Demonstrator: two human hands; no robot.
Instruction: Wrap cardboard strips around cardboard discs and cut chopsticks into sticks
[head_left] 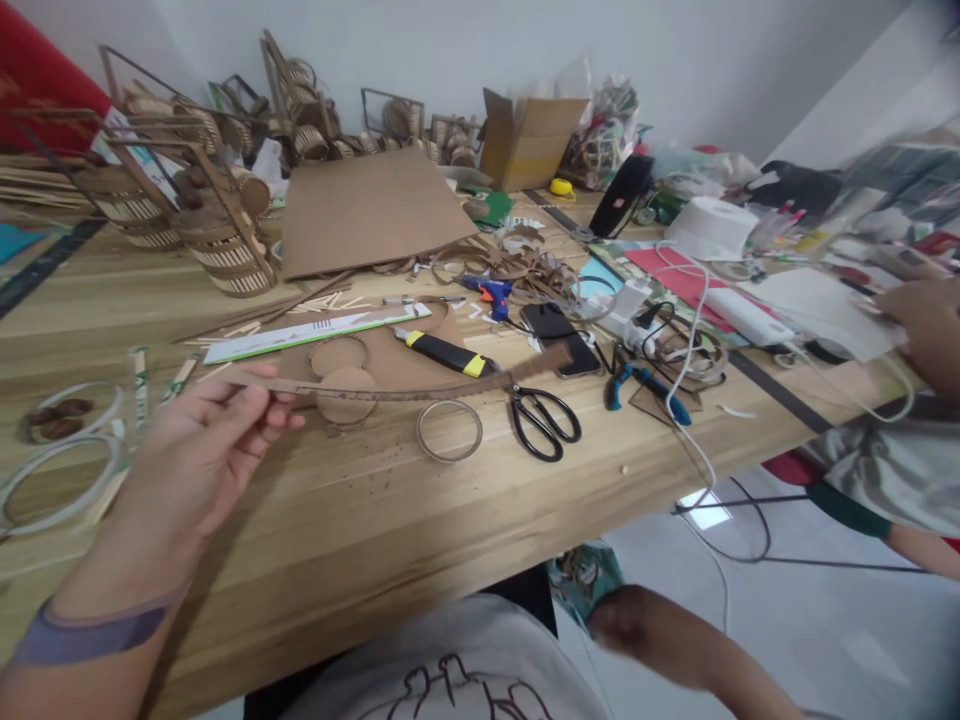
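- Left hand (214, 440), above the table's (450, 520) front edge toward the left, has thumb and fingers pinched on a brown strip (405, 390) near one end; the other end juts free rightward, overlapping the phone (547, 325) in view.
- Right hand (622, 618), blurred, hangs below the front edge; I cannot tell whether its fingers are apart or together.
- Done, it seems: a closed ring (418, 430) and a cardboard disc (346, 412), lying inward of the front edge; slatted baskets (225, 250) stand at the back left.
- Not yet done, seemingly: the strip is unjoined; ring and disc lie apart; the glue gun (495, 295) lies untouched.
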